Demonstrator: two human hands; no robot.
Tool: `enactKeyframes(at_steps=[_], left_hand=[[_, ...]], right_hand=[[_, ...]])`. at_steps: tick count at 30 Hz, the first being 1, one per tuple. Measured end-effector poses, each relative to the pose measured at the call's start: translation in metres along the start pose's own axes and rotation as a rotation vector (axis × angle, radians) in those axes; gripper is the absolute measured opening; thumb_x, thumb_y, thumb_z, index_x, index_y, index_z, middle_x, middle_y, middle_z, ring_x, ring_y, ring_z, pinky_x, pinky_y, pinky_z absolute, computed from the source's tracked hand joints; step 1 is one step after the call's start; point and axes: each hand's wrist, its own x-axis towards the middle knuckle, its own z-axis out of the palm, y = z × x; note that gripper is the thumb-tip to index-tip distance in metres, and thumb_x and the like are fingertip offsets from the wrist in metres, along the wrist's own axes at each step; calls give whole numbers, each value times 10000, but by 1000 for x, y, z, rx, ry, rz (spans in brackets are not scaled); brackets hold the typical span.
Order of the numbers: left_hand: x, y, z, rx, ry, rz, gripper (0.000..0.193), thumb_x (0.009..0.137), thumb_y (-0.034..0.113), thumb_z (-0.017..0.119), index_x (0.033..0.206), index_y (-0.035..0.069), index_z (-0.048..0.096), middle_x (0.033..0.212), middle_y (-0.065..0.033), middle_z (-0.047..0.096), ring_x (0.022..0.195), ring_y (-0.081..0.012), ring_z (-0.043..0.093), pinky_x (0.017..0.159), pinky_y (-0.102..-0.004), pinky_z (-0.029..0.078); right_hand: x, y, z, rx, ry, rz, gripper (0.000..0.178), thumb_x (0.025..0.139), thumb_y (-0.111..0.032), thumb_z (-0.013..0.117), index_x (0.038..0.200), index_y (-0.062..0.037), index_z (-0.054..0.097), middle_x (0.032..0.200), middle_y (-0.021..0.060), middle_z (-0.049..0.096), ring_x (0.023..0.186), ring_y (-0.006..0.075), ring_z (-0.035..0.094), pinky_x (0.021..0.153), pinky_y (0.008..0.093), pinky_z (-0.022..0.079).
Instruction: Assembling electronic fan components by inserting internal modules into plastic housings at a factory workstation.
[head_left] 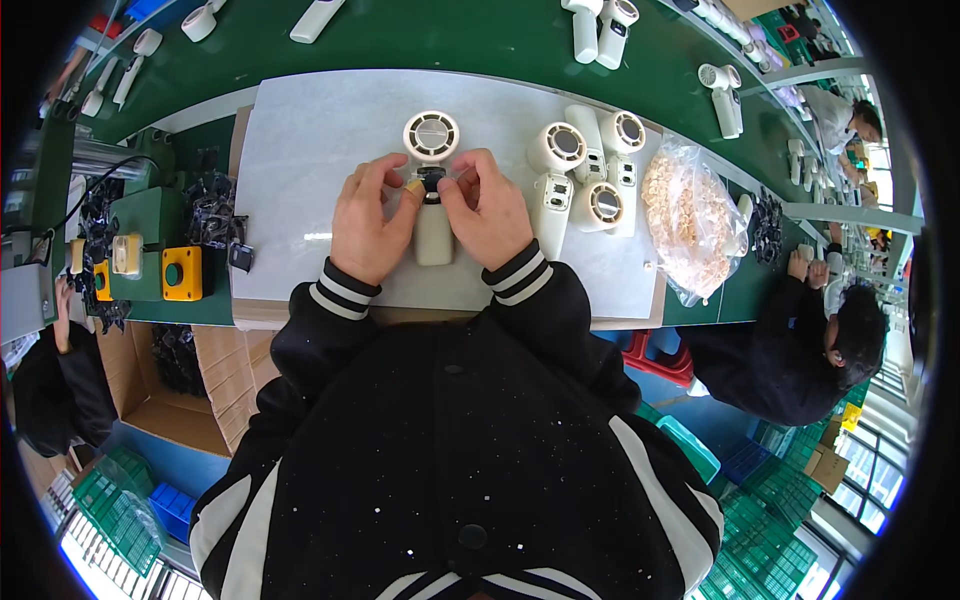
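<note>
A cream handheld fan [433,240] lies on the white board in front of me, its round head pointing away. At its neck sits a small black part [432,180]. My left hand [375,215] is closed, thumb and forefinger pressing on the left side of this part. From the right, my right hand [492,208] pinches at the same part with thumb and forefinger. The fingertips partly cover the part and the fan's neck.
Several similar fans [556,150] lie together to the right on the white board [300,130]. Beside them is a clear bag [690,215] of small beige pieces. On the left stand a green machine with a yellow button box [182,274] and black parts [210,215]. Co-workers sit at both sides.
</note>
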Motion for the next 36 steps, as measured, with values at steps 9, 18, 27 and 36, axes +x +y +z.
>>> enactKeyframes(at_steps=[9, 18, 27, 36], left_hand=[[-2, 2, 9, 14, -167, 28, 341, 931, 123, 534, 1258, 25, 521, 1022, -143, 598, 949, -290, 571, 797, -396, 446], [3, 14, 1, -352, -183, 62, 414, 922, -5, 527, 1327, 15, 445, 1102, -119, 541, 924, -211, 579, 802, -308, 479], [17, 51, 6, -462, -44, 109, 198, 962, 85, 550, 1153, 33, 541, 1088, -57, 559, 1000, -172, 572, 854, -320, 475], [84, 72, 47, -640, 59, 226, 218, 1011, 125, 464, 1181, -9, 480, 1040, -56, 554, 922, -104, 516, 832, -257, 442]], right_hand=[[-7, -1, -2, -112, -100, -89, 208, 947, -117, 481, 1136, -30, 487, 987, 199, 602, 862, 396, 605, 746, 462, 482], [-10, -9, -4, 266, 3, -59, 306, 956, -72, 502, 1254, -26, 450, 1064, 158, 583, 897, 289, 622, 799, 353, 498], [7, -20, -7, 778, 35, -88, 241, 974, -142, 566, 1178, -25, 510, 1050, 57, 601, 912, 123, 582, 794, 276, 481], [40, -37, -59, 408, 182, -154, 397, 967, -224, 558, 1283, -1, 470, 1168, 156, 555, 1078, 248, 535, 945, 338, 435]])
